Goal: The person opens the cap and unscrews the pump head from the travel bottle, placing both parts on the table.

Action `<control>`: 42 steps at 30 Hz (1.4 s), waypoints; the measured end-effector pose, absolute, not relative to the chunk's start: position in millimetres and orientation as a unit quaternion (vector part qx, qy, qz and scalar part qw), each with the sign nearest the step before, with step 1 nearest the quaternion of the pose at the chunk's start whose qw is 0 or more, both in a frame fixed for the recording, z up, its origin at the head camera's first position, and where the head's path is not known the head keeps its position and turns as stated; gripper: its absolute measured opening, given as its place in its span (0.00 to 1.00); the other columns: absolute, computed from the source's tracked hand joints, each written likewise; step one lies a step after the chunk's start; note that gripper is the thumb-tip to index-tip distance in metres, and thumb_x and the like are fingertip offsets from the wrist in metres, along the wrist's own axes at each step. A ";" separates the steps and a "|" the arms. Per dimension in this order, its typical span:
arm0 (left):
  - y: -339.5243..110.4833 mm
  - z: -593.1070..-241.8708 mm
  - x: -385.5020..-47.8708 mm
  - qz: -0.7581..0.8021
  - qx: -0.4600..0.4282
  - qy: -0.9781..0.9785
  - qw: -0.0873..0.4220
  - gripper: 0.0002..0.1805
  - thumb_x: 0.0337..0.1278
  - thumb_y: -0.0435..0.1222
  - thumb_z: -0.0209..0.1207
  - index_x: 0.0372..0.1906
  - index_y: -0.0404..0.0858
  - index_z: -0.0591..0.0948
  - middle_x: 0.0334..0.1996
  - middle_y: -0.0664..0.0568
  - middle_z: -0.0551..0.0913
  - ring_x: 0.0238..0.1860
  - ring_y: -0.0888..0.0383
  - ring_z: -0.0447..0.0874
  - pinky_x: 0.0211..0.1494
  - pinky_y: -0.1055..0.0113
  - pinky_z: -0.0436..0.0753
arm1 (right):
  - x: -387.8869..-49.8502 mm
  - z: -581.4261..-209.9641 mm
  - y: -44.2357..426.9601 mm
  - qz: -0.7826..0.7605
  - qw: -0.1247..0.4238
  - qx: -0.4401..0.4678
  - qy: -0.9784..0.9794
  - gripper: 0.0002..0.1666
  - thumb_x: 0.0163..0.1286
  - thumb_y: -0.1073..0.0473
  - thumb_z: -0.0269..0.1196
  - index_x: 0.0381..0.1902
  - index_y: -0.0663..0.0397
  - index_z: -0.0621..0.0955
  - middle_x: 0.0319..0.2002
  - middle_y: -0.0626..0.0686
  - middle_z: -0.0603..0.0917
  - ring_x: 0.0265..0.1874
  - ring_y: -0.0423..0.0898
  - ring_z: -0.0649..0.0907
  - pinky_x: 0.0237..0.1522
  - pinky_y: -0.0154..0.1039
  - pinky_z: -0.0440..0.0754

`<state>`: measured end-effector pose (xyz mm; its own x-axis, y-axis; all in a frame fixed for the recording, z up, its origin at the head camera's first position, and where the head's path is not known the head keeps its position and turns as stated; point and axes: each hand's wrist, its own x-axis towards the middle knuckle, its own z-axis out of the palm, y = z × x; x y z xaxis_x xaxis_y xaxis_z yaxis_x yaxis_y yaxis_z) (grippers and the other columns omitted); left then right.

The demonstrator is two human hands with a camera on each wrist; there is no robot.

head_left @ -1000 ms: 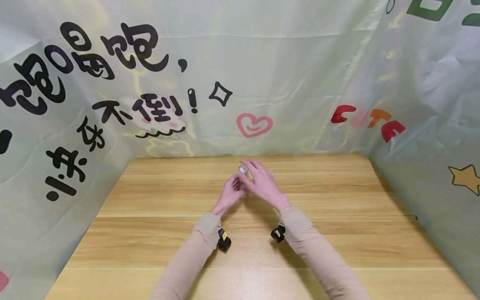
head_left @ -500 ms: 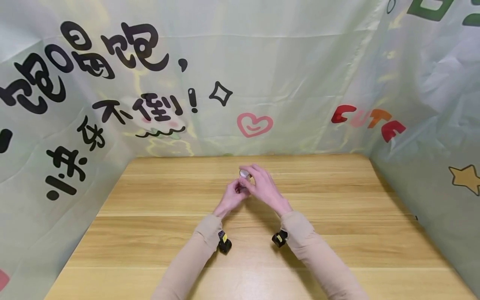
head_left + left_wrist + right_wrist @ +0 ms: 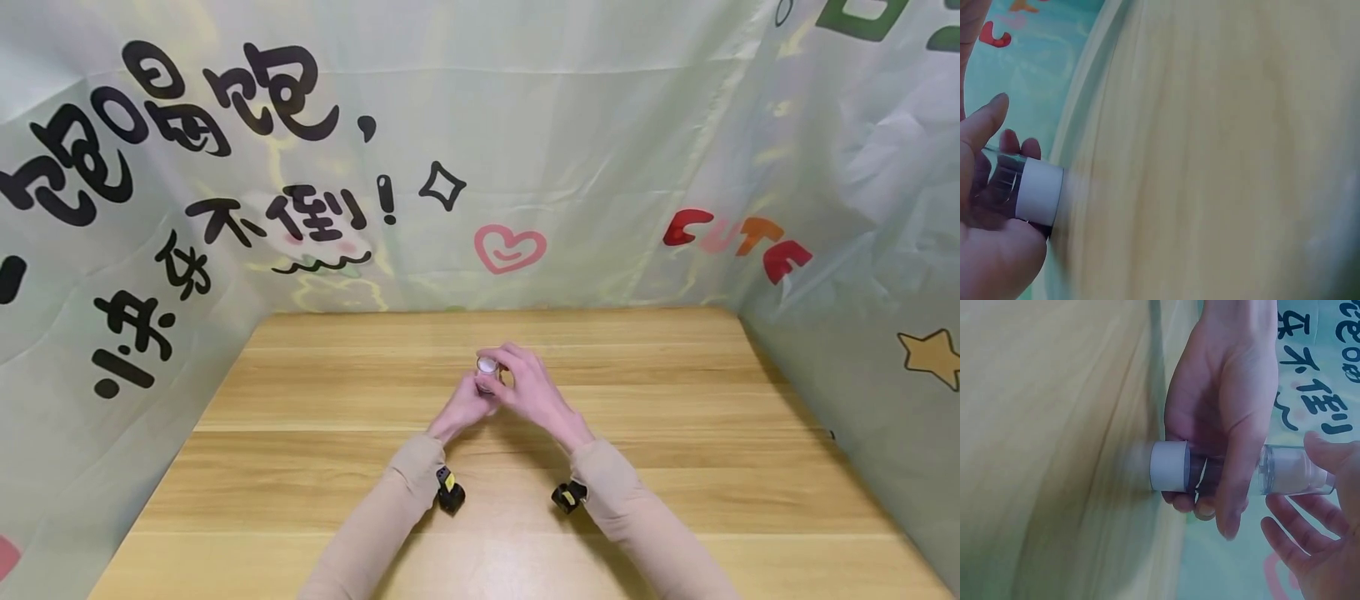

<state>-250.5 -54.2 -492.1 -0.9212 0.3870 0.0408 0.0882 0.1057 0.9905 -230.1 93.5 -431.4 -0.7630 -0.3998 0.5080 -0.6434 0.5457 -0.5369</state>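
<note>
A small clear bottle (image 3: 487, 379) stands roughly upright between the hands, above or on the table; which of the two I cannot tell. Its lower end has a white band (image 3: 1040, 192), and a clear cap (image 3: 1294, 470) with a pale part inside forms its top. My left hand (image 3: 461, 407) grips the bottle's dark-looking middle, thumb on one side and fingers round the other. From above, my right hand (image 3: 536, 387) holds the clear cap between thumb and fingers. Most of the bottle's body is hidden by the left hand.
A wooden table (image 3: 315, 475) spreads under both arms. Printed fabric walls (image 3: 615, 150) rise along its back and sides, bearing black writing and a pink heart (image 3: 510, 248). A black camera (image 3: 452, 492) sits at the left wrist, another black camera (image 3: 567, 497) at the right.
Both hands and the bottle have come a little nearer to me over the table. The right hand has stayed at the bottle's top, the left lower down on it.
</note>
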 end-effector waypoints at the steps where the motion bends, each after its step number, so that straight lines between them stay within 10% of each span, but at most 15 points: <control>1: -53.6 -492.2 -249.6 0.650 0.164 0.733 0.112 0.10 0.52 0.20 0.57 0.41 0.28 0.76 0.25 0.58 0.74 0.24 0.64 0.71 0.30 0.72 0.73 | -228.7 -431.0 93.6 0.369 0.167 0.303 -0.863 0.24 0.62 0.59 0.71 0.56 0.59 0.82 0.42 0.55 0.85 0.40 0.49 0.85 0.43 0.48 0.85; 18: -44.3 -494.9 -238.7 0.621 0.175 0.761 0.064 0.06 0.46 0.23 0.56 0.33 0.29 0.78 0.27 0.47 0.80 0.27 0.64 0.73 0.33 0.73 0.74 | -216.2 -431.1 98.4 0.365 0.183 0.321 -0.855 0.22 0.62 0.60 0.72 0.53 0.61 0.83 0.40 0.55 0.86 0.33 0.45 0.84 0.33 0.29 0.78; 32: -43.5 -498.8 -240.5 0.622 0.179 0.760 0.060 0.22 0.47 0.23 0.60 0.53 0.24 0.78 0.45 0.31 0.84 0.37 0.63 0.78 0.44 0.73 0.79 | -216.5 -429.2 100.4 0.353 0.184 0.325 -0.858 0.21 0.63 0.59 0.70 0.53 0.60 0.83 0.41 0.55 0.86 0.33 0.45 0.84 0.33 0.29 0.79; 42: -41.1 -499.2 -241.8 0.629 0.159 0.757 0.079 0.08 0.48 0.22 0.62 0.32 0.33 0.76 0.26 0.57 0.77 0.27 0.63 0.74 0.36 0.70 0.76 | -220.3 -402.5 102.7 0.370 0.238 0.340 -0.831 0.22 0.63 0.60 0.70 0.53 0.64 0.82 0.42 0.58 0.86 0.39 0.51 0.86 0.41 0.46 0.86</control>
